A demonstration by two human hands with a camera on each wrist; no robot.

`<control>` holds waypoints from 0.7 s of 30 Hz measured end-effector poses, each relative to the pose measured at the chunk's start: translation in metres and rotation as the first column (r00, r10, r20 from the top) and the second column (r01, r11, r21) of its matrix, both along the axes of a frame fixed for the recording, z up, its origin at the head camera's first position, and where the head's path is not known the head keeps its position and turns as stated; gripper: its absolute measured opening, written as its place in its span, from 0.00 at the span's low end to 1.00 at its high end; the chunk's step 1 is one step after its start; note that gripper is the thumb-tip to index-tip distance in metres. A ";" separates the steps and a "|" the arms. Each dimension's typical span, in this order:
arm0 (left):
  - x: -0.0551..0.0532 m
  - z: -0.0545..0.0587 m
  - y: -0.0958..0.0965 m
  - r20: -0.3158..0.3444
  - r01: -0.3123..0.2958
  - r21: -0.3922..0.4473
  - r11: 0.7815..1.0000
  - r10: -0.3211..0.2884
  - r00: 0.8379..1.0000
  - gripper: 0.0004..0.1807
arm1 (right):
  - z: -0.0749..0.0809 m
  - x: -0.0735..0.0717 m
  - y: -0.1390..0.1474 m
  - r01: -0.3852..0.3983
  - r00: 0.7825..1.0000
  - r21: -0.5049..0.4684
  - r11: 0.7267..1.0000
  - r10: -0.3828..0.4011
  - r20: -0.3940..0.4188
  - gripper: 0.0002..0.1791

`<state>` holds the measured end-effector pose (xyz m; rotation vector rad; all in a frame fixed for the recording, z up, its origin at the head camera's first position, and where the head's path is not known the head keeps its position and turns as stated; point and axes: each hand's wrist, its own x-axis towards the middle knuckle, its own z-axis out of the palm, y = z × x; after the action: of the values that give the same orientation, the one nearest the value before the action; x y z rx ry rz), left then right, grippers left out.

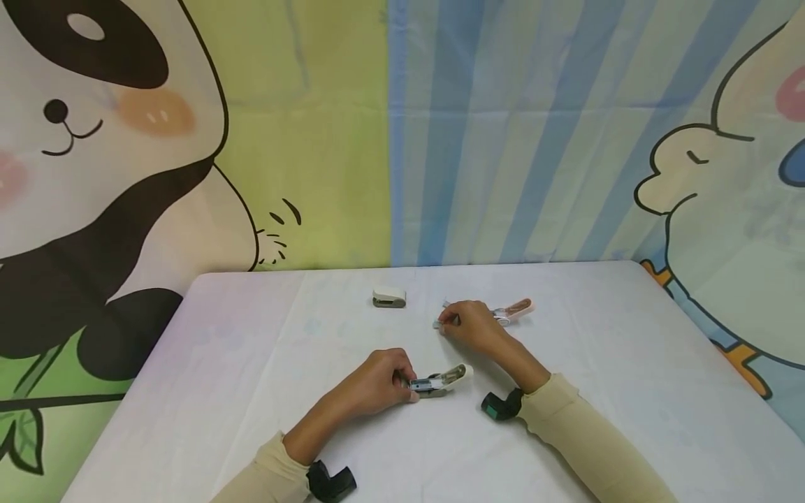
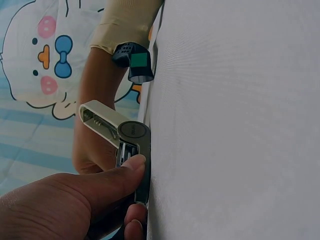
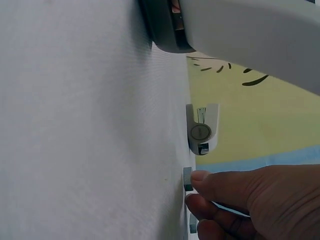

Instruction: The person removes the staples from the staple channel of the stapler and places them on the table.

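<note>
My left hand (image 1: 385,377) grips a small white and grey stapler (image 1: 440,381) near the middle of the table, its white top swung back from the metal magazine. In the left wrist view, the thumb presses on the front of the stapler (image 2: 134,131). Farther back, my right hand (image 1: 474,325) has its thumb and forefinger at a small strip of staples (image 1: 437,324), seemingly pinching it. The right wrist view shows the thumb touching that strip (image 3: 188,179), with another staple strip (image 3: 193,223) by the lower fingers.
A white and grey stapler (image 1: 388,298) stands at the back of the white-covered table (image 1: 251,391). Beyond my right hand lies a pink stapler (image 1: 518,307), swung apart and partly hidden by the hand. A cartoon-printed curtain (image 1: 327,140) hangs behind the table.
</note>
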<state>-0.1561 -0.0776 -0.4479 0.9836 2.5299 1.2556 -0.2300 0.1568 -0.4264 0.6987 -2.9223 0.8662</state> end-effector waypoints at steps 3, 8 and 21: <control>0.000 0.000 -0.003 -0.002 -0.007 0.002 1.000 0.007 1.000 0.08 | 0.000 0.002 -0.004 0.008 1.000 0.006 1.000 -0.008 0.021 0.07; 0.002 0.002 -0.007 0.015 -0.015 0.007 1.000 0.015 1.000 0.08 | 0.003 0.007 -0.008 0.001 0.999 0.017 1.000 -0.002 0.051 0.08; 0.005 0.002 0.002 0.024 -0.026 -0.021 0.999 0.026 0.999 0.08 | 0.007 0.055 0.024 -0.263 0.959 -0.289 0.921 0.283 0.032 0.09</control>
<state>-0.1515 -0.0755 -0.4460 0.9284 2.5403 1.2380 -0.1752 0.1812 -0.4193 1.0850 -2.7123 1.3278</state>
